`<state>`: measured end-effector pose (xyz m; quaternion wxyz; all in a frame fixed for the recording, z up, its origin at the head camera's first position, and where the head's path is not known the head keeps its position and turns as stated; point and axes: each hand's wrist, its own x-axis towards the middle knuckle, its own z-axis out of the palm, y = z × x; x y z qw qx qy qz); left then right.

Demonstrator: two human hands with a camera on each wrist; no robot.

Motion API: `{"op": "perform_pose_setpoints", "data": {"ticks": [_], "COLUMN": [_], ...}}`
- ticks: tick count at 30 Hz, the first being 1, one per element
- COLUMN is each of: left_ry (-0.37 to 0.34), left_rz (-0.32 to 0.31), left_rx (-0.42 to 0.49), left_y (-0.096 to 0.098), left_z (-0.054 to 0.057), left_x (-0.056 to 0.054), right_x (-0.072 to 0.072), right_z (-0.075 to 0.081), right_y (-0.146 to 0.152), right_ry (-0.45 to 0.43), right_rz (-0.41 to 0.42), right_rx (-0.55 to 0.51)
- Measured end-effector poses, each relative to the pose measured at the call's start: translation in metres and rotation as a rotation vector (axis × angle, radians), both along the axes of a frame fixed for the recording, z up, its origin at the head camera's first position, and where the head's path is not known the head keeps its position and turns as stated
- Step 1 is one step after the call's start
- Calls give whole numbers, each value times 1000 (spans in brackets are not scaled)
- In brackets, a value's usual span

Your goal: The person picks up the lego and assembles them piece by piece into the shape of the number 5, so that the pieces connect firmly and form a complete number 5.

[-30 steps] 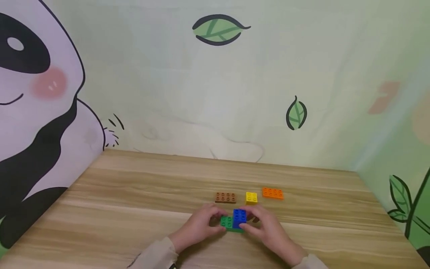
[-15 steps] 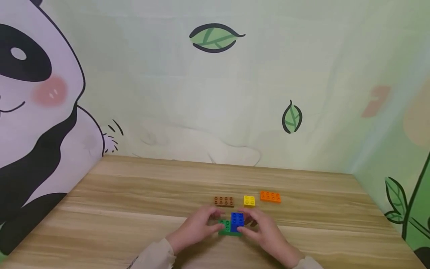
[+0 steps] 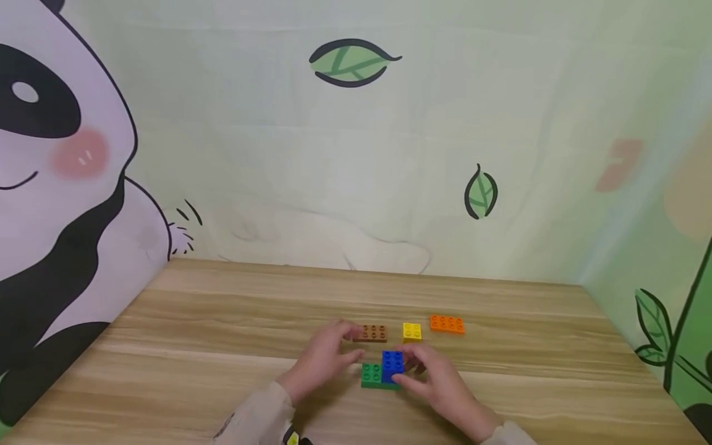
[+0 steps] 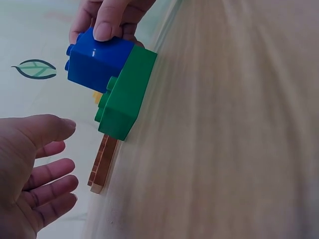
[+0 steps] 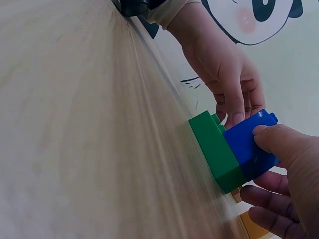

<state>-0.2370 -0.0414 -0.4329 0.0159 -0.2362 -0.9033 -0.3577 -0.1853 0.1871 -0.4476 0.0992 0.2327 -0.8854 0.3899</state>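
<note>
The right hand [image 3: 442, 380] pinches a glossy, studded blue brick [image 3: 392, 366] seated on the right half of a longer green brick [image 3: 371, 375], four green studs exposed; the left hand [image 3: 318, 357] has its grip spread near a brown brick [image 3: 375, 334]; a yellow brick [image 3: 411, 332] and orange brick [image 3: 447, 324] lie farther back on the tabletop [image 3: 222, 334]

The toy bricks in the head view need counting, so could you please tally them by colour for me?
Green brick: 1
Blue brick: 1
Brown brick: 1
Yellow brick: 1
Orange brick: 1
Total: 5
</note>
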Motion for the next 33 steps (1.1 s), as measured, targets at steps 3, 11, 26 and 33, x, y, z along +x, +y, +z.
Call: {"op": "perform_pose_setpoints", "data": {"ticks": [3,11,26,33], "left_ry": [4,118,16,3], "left_rz": [13,17,18,10], "left_rx": [-7,-89,-29,-20], "left_y": [1,6,15,18], "left_z": [0,-2,-12,-13], "left_x": [-3,-11,-29,-32], "right_x": [0,-1,1,0], "right_z": [-1,0,0,2], "right_y": [0,2,0,2], "right_ry": [0,-30,-131,-147], "right_rz": [0,-3,-3,-3], "right_rx": [-1,-9,-9,-12]}}
